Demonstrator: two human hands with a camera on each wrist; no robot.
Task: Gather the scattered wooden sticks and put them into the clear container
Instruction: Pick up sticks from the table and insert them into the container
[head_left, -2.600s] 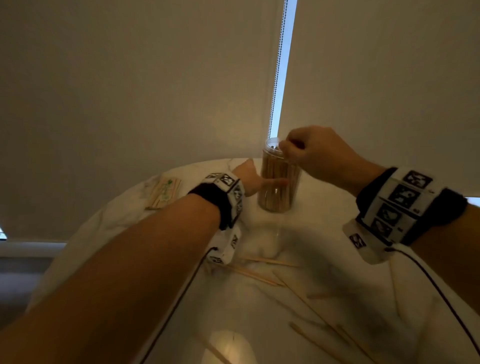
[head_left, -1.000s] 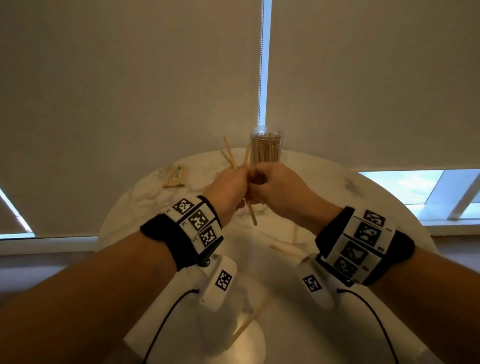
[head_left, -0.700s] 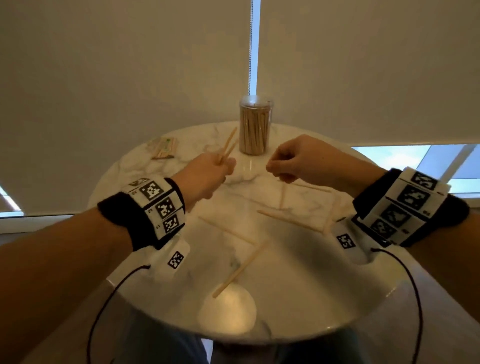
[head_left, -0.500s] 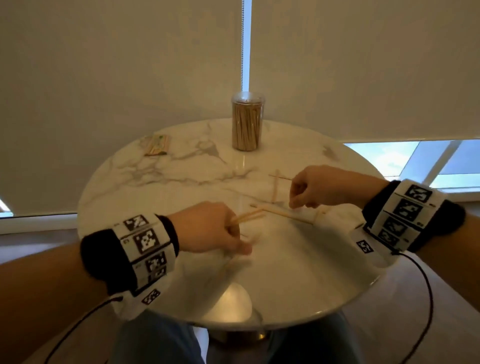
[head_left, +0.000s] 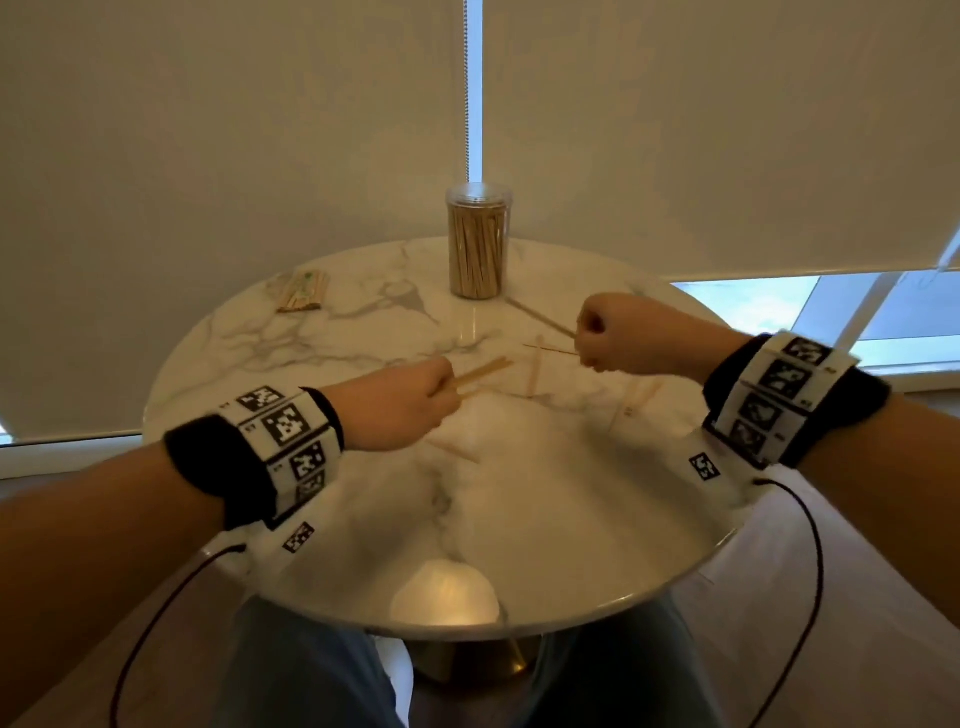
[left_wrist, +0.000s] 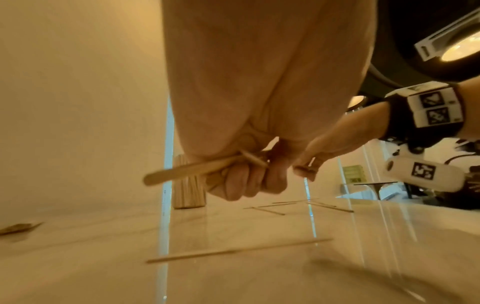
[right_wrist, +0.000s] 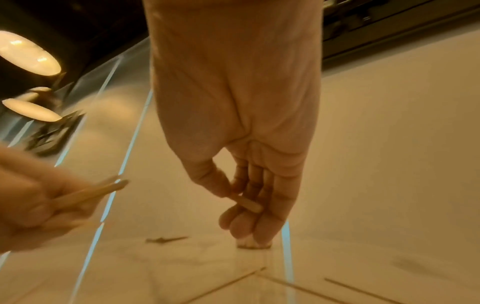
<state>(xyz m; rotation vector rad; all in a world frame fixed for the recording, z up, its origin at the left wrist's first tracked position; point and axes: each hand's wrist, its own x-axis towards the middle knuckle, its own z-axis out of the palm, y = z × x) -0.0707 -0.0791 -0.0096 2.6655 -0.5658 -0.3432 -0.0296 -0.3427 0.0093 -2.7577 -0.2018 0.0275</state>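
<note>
The clear container (head_left: 478, 244), packed with upright wooden sticks, stands at the far side of the round marble table (head_left: 363, 519). My left hand (head_left: 447, 392) grips a few sticks (head_left: 483, 371) that point right; in the left wrist view these sticks (left_wrist: 192, 170) lie across its curled fingers. My right hand (head_left: 589, 343) is closed over the table's right half, and its thumb and fingers pinch one stick (right_wrist: 246, 203). Loose sticks lie between the hands (head_left: 535, 369), under the left hand (head_left: 452, 449) and near the right wrist (head_left: 639, 395).
A flat packet of sticks (head_left: 304, 291) lies at the table's far left. Roller blinds hang close behind the table, with a window strip at the right. My knees sit under the near edge. Cables hang from both wrist bands.
Both hands have lifted off the tabletop since half a second ago. The left came up and back with its sticks; the right moved further back, pinching a stick.
</note>
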